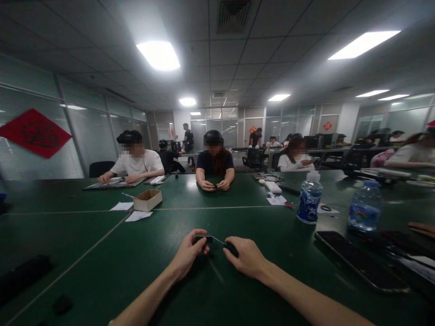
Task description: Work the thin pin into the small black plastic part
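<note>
My left hand [190, 250] pinches a small black rectangular piece [205, 239] between thumb and fingers, just above the green table [163, 280]. Closed around a dark handle, my right hand [247, 254] holds a screwdriver [231, 248]. Its thin metal shaft points left and its end meets or nearly meets the right end of the black piece; I cannot tell if they touch. What kind of part the black piece is does not show.
A small open box [148, 201] stands ahead on the left among paper slips. On the right are a blue-labelled bottle [309, 201], a water bottle [364, 210] and a phone [360, 261]. Dark objects lie at left. Several people sit across the table; another person's hand [421, 228] shows far right.
</note>
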### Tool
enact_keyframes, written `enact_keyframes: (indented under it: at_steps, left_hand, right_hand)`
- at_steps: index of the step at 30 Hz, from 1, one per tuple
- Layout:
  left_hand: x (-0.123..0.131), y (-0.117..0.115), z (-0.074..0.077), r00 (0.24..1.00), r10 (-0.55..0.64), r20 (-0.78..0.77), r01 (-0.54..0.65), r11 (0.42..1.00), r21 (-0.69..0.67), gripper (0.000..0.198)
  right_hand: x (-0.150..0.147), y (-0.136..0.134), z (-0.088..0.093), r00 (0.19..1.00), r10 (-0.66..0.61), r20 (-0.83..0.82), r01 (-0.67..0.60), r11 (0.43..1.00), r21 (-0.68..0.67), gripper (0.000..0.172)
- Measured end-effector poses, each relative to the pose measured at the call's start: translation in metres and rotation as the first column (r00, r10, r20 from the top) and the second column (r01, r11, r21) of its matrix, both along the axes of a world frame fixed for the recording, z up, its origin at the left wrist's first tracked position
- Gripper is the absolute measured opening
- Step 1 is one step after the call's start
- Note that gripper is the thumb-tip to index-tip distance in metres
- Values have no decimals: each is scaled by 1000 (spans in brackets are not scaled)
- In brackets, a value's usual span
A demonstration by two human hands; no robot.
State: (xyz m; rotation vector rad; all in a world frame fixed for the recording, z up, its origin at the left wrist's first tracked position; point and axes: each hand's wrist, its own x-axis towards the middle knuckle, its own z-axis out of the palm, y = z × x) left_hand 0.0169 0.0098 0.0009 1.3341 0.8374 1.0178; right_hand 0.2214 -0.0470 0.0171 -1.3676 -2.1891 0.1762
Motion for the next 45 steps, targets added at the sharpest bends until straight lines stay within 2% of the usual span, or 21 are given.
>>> enact_keyframes:
  at_steps: [7, 13, 22, 35, 45]
  left_hand:
    - [5, 0, -1, 992, 79, 94, -82, 996, 25, 39]
    - [6, 0, -1, 990, 85, 111, -92, 994, 61, 39]
    - [3, -2, 1, 993, 44, 112, -51, 997, 54, 57]
    - [3, -4, 4, 997, 62, 42, -65, 995, 79, 58]
    - [0, -4, 2, 1000, -1, 30, -2, 995, 98, 59]
  right_hand:
    - [1, 4, -7, 1000, 3, 26, -4, 999, 45, 26]
    - [2, 5, -10, 999, 39, 9, -39, 997, 67, 27]
    - [2, 2, -7, 997, 75, 12, -76, 995, 70, 27]
    - [0, 1, -4, 997, 42, 69, -45, 998, 47, 25]
    - [0, 2, -6, 998, 39, 57, -41, 999, 29, 25]
